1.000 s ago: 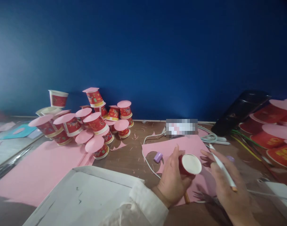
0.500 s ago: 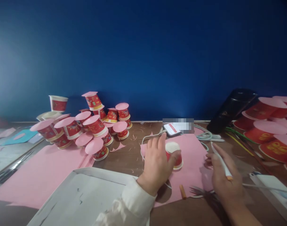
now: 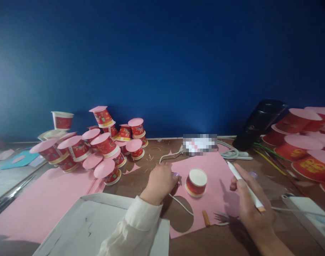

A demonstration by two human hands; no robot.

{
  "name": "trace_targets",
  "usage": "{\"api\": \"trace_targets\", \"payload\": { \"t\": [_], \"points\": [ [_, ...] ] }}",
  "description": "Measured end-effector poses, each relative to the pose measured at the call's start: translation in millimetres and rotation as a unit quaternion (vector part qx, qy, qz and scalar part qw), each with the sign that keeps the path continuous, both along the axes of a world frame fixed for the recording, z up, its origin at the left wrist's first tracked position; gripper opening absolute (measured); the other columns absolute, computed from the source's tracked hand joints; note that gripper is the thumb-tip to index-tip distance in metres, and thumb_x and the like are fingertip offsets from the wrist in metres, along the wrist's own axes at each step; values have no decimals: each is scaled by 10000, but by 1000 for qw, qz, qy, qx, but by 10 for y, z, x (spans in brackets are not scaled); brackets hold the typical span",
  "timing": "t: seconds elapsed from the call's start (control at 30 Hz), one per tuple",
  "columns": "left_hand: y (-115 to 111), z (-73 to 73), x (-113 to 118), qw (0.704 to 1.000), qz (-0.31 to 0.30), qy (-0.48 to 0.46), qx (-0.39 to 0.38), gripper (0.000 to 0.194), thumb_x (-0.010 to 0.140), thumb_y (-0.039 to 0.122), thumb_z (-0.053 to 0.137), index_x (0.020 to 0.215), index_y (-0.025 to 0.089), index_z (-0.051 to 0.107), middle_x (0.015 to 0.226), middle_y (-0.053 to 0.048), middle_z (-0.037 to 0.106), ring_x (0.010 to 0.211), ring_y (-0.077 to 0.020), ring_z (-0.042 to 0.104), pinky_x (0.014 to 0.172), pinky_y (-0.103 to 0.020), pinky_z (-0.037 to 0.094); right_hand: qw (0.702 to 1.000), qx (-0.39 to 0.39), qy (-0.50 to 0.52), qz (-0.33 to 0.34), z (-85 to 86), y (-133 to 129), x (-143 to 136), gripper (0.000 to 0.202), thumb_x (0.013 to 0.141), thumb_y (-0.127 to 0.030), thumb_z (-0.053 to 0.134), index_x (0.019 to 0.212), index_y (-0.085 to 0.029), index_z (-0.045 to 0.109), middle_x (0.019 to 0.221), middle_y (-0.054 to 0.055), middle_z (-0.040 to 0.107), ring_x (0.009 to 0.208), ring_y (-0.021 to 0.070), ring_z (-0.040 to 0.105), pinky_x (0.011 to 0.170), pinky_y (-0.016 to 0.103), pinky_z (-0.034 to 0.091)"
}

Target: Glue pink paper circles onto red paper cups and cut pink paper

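A red paper cup (image 3: 196,183) with its white base up stands upside down on a pink sheet of paper (image 3: 216,199). My left hand (image 3: 159,182) is to the left of the cup, fingers curled down and closed at the sheet's left edge; the fingertips are partly hidden. My right hand (image 3: 254,199) grips a white marker (image 3: 245,185) with an orange end, tilted up and held apart from the cup. An orange cap (image 3: 206,218) lies on the sheet, beside a round hole cut in the paper.
Red cups with pink paper discs (image 3: 105,144) are stacked at the left, and more cups (image 3: 303,145) at the right. A black bottle (image 3: 260,124) leans by the wall. Front left lies a white box lid (image 3: 106,227); a phone (image 3: 200,145) and cables lie at the back.
My left hand has let go of the cup and moved left to the paper's edge. The cup now stands uncovered on the sheet. My right hand still holds the marker.
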State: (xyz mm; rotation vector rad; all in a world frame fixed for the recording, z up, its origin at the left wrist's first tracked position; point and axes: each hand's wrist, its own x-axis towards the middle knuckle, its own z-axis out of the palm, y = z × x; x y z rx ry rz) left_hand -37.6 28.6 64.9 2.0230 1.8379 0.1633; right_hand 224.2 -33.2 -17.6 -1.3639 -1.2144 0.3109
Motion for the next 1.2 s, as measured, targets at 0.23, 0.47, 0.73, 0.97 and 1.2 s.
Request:
{"api": "trace_targets", "payload": {
  "t": [0.23,0.47,0.73,0.97,1.2],
  "points": [
    [-49,42,84,995,-30,80,-50,263,986,225,608,1196,134,739,1278,-202,758,1105,-318,762,892,-378,562,991,65,-84,77,34,-96,36,338,1061,-440,568,1270,-321,805,861,40,700,789,247,672,768,395,579],
    [-249,475,-65,990,-114,-79,9,108,886,209,685,977,237,736,1072,-21,757,946,-215,710,785,-304,485,975,-21,28,221,93,-219,-70,193,974,-446,722,900,-276,775,730,23,706,540,187,640,498,298,535],
    [-294,391,-28,970,-219,-100,24,142,984,272,650,988,242,789,1012,-33,777,923,-225,697,810,-317,480,978,-78,90,173,321,-304,-348,312,951,-556,750,845,-263,778,682,10,674,576,164,601,545,264,516],
    [-327,345,6,961,-258,-90,37,159,1015,317,649,1085,260,779,1026,-26,810,972,-254,731,838,-338,502,970,-104,105,192,243,-275,-342,321,912,-575,779,836,-263,789,656,10,675,518,166,574,480,272,482],
    [-305,511,-128,975,-218,-39,25,104,994,285,634,976,222,715,1015,-33,798,924,-234,731,764,-315,469,940,-132,254,187,213,-164,-224,335,803,-557,891,809,-247,766,675,19,660,570,169,578,509,277,475]
  ]
}}
